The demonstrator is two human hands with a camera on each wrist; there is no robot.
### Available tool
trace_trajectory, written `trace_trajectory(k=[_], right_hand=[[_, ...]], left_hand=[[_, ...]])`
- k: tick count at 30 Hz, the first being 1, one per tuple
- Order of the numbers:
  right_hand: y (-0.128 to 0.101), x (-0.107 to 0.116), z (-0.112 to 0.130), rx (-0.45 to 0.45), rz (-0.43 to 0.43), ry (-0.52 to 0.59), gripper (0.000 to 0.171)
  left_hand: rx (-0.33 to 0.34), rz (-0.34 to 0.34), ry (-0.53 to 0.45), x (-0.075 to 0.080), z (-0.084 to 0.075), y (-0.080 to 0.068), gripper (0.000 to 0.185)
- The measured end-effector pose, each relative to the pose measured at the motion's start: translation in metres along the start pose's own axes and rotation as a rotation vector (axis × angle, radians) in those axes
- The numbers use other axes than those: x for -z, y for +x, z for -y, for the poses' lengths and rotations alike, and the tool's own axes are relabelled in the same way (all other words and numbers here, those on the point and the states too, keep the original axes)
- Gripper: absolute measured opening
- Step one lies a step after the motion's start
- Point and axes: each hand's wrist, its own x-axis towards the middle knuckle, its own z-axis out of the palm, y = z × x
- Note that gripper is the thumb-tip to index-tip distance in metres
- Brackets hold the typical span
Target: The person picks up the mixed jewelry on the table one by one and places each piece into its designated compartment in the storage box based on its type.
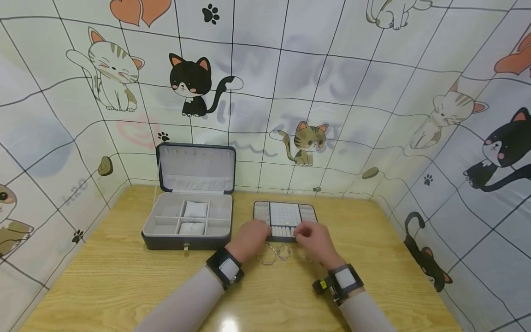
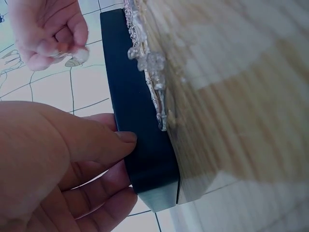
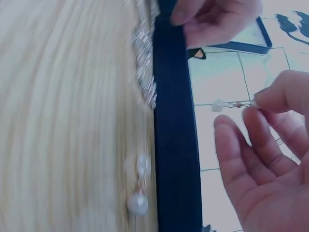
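On the light wooden desk (image 1: 124, 276) lies a flat dark-blue jewellery tray with white ring rolls and small compartments (image 1: 285, 220), and both hands are at its near edge. The left hand (image 1: 249, 239) rests on the near left corner of this tray; in the left wrist view its thumb (image 2: 113, 141) presses flat against the dark side wall, and the other fingers lie below the corner, only loosely bent. They clamp nothing.

The right hand (image 1: 313, 240) is at the near right part of the tray. In the right wrist view, thumb and forefinger pinch a small earring with a pale bead on a thin pin (image 3: 227, 105), held in the air just above the tray's edge, and the other fingers (image 3: 236, 154) are stretched out and relaxed.

Between the two wrists, on the desk just in front of the tray, lie thin silver bracelets (image 1: 275, 252), one with sparkling stones, touching the tray's wall. A pair of pearl-like earrings (image 3: 139, 191) lies beside them.

To the left stands an open dark-blue jewellery box with grey lining (image 1: 188, 203), its lid upright.
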Motion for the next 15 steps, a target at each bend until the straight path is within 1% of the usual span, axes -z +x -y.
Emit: trace_trajectory(k=[2, 4, 6, 9, 13, 15], right_hand=[[0.0011, 0.0003, -0.0002, 0.006, -0.017, 0.078, 0.006], [0.0018, 0.0010, -0.0003, -0.002, -0.006, 0.192, 0.005], [0.0021, 0.0016, -0.0003, -0.025, 0.008, 0.314, 0.010], [0.0020, 0.0020, -0.0001, -0.076, 0.024, 0.465, 0.010], [0.0019, 0.0007, -0.0001, -0.134, 0.030, 0.634, 0.003], [0.0022, -0.0003, -0.0008, -0.148, 0.026, 0.702, 0.004]], left_hand=[[-0.001, -0.002, -0.001, -0.0008, 0.0002, 0.0001, 0.012], [0.001, -0.004, -0.007, -0.0016, 0.0004, 0.0002, 0.012], [0.001, -0.004, -0.011, -0.0023, 0.0006, 0.0005, 0.012], [-0.002, -0.006, -0.014, -0.0023, 0.0010, 0.0007, 0.012], [-0.007, -0.011, -0.015, -0.0014, 0.0014, -0.0001, 0.012], [-0.007, -0.015, -0.018, -0.0014, 0.0020, -0.0009, 0.012]])
